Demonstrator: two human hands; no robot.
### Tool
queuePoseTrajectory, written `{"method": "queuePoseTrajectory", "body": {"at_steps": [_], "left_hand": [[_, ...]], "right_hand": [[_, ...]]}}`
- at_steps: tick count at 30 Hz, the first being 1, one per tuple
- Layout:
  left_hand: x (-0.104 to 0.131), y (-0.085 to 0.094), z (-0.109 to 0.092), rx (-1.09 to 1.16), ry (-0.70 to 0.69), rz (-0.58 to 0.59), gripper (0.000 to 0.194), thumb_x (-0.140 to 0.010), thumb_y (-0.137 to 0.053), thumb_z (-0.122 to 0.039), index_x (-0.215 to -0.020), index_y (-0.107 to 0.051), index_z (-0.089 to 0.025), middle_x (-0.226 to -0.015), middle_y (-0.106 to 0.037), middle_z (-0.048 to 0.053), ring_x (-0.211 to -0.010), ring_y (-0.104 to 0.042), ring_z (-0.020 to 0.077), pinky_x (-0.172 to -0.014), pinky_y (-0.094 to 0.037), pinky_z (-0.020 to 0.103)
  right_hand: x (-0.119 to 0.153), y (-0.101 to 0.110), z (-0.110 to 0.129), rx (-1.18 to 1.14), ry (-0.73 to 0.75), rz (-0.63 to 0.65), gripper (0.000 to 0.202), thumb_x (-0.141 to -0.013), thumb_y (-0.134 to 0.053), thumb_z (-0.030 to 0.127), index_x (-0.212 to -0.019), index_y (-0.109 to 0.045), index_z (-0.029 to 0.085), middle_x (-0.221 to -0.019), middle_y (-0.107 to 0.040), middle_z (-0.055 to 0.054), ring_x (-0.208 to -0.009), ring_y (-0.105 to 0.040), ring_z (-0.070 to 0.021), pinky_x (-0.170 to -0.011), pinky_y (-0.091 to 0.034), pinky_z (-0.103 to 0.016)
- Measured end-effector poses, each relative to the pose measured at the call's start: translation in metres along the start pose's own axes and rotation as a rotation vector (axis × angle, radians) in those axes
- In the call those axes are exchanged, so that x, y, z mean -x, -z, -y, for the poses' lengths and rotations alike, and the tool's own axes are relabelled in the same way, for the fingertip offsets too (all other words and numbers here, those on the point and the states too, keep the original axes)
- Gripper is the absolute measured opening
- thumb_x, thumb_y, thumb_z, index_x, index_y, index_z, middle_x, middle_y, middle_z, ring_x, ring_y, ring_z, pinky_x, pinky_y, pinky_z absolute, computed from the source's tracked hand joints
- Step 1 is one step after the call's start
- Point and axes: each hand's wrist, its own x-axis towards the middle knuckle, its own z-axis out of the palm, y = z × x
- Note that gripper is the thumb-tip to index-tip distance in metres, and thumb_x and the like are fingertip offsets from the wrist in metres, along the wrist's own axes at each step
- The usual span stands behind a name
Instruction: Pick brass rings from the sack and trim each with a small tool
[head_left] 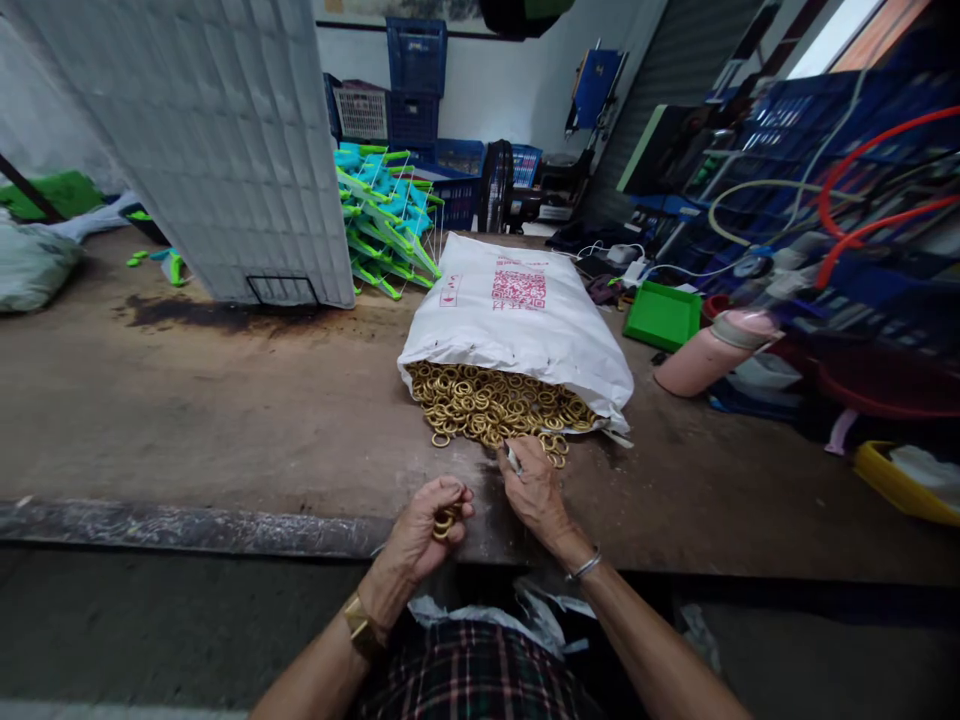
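A white sack [465, 335] with red print lies on its side on the table, its mouth toward me. Gold-coloured rings [495, 405] spill out of it in a heap onto the wood. My left hand [431, 525], at the table's front edge, is curled around several of these rings, and some show between the fingers. Farther forward, my right hand [534, 490] touches the near edge of the heap with its fingers bent together. A small whitish piece shows at its fingertips; what it is I cannot make out.
On the brown table [225, 400] stands a tall grey ribbed panel [262, 170], left of green and blue plastic parts [386, 220]. To the right are a green tray [664, 315], a pink bottle [709, 355] and a yellow container [900, 480]. Blue crates [416, 65] are stacked behind.
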Motion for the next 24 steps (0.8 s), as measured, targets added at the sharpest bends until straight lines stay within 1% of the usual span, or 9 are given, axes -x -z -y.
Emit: {"method": "queuePoseTrajectory", "body": {"at_steps": [3, 6, 9, 11, 15, 17, 19, 21, 24], "left_hand": [[-0.002, -0.002, 0.002, -0.271, -0.156, -0.094, 0.024, -0.067, -0.064, -0.034, -0.077, -0.052, -0.016, -0.053, -0.047, -0.006, -0.040, -0.041, 0.0043, -0.035, -0.025, 0.014], [-0.001, -0.003, 0.005, -0.630, -0.340, -0.171, 0.023, -0.073, -0.056, -0.034, -0.088, -0.055, -0.017, -0.048, -0.045, -0.007, -0.036, -0.036, 0.0047, -0.037, -0.028, 0.016], [0.002, -0.001, 0.004, -0.827, -0.490, -0.133, 0.021, -0.075, -0.052, -0.026, -0.092, -0.060, -0.017, -0.054, -0.047, -0.005, -0.042, -0.038, 0.0056, -0.044, -0.032, 0.018], [0.004, 0.000, 0.003, -0.884, -0.550, -0.087, 0.022, -0.076, -0.052, -0.023, -0.094, -0.062, -0.017, -0.058, -0.050, -0.003, -0.047, -0.040, 0.0067, -0.048, -0.034, 0.019], [0.007, 0.001, 0.000, -0.901, -0.574, -0.050, 0.030, -0.076, -0.052, -0.021, -0.104, -0.062, -0.018, -0.070, -0.059, 0.001, -0.058, -0.050, 0.0105, -0.060, -0.041, 0.022], [0.010, 0.000, -0.001, -0.910, -0.567, 0.019, 0.028, -0.077, -0.050, -0.022, -0.102, -0.063, -0.018, -0.086, -0.065, 0.005, -0.074, -0.057, 0.0138, -0.070, -0.043, 0.024], [0.012, 0.000, -0.001, -0.909, -0.547, 0.088, 0.027, -0.079, -0.048, -0.023, -0.100, -0.064, -0.018, -0.100, -0.065, 0.007, -0.089, -0.058, 0.0163, -0.079, -0.043, 0.026], [0.013, 0.000, -0.001, -0.904, -0.525, 0.066, 0.025, -0.079, -0.048, -0.026, -0.095, -0.065, -0.017, -0.096, -0.066, 0.007, -0.088, -0.058, 0.0164, -0.077, -0.044, 0.026], [0.014, 0.002, 0.000, -0.908, -0.501, -0.046, 0.021, -0.078, -0.051, -0.030, -0.083, -0.065, -0.015, -0.073, -0.065, 0.003, -0.068, -0.057, 0.0126, -0.063, -0.044, 0.022]], "right_hand": [[0.004, 0.000, 0.011, -0.204, -0.138, 0.127, 0.024, -0.083, -0.040, 0.034, -0.072, -0.054, 0.018, -0.067, -0.051, 0.000, -0.065, -0.046, -0.0130, -0.062, -0.037, -0.024], [0.009, -0.003, 0.018, -0.459, -0.360, 0.292, 0.025, -0.079, -0.044, 0.039, -0.067, -0.052, 0.018, -0.054, -0.046, 0.005, -0.047, -0.040, -0.0084, -0.046, -0.032, -0.021], [0.014, -0.003, 0.025, -0.690, -0.570, 0.395, 0.024, -0.075, -0.048, 0.042, -0.072, -0.049, 0.019, -0.050, -0.042, 0.008, -0.033, -0.027, -0.0039, -0.034, -0.020, -0.018], [0.017, -0.001, 0.030, -0.808, -0.647, 0.444, 0.023, -0.072, -0.051, 0.042, -0.076, -0.049, 0.020, -0.050, -0.042, 0.010, -0.030, -0.022, -0.0022, -0.031, -0.015, -0.017], [0.019, 0.006, 0.038, -0.904, -0.706, 0.553, 0.022, -0.068, -0.054, 0.037, -0.080, -0.048, 0.019, -0.048, -0.040, 0.012, -0.029, -0.021, -0.0008, -0.029, -0.014, -0.015], [0.020, 0.008, 0.040, -0.952, -0.715, 0.598, 0.021, -0.067, -0.054, 0.033, -0.081, -0.047, 0.020, -0.048, -0.041, 0.012, -0.029, -0.020, -0.0006, -0.029, -0.013, -0.014], [0.021, 0.009, 0.041, -0.995, -0.712, 0.621, 0.019, -0.066, -0.054, 0.030, -0.080, -0.046, 0.020, -0.048, -0.041, 0.012, -0.029, -0.021, -0.0006, -0.030, -0.014, -0.014], [0.023, 0.009, 0.041, -1.005, -0.709, 0.620, 0.019, -0.067, -0.054, 0.031, -0.080, -0.046, 0.020, -0.048, -0.041, 0.012, -0.029, -0.021, -0.0008, -0.030, -0.014, -0.014], [0.027, 0.007, 0.042, -0.975, -0.686, 0.564, 0.021, -0.071, -0.051, 0.039, -0.078, -0.045, 0.020, -0.050, -0.045, 0.010, -0.029, -0.020, -0.0011, -0.029, -0.014, -0.015]]}}
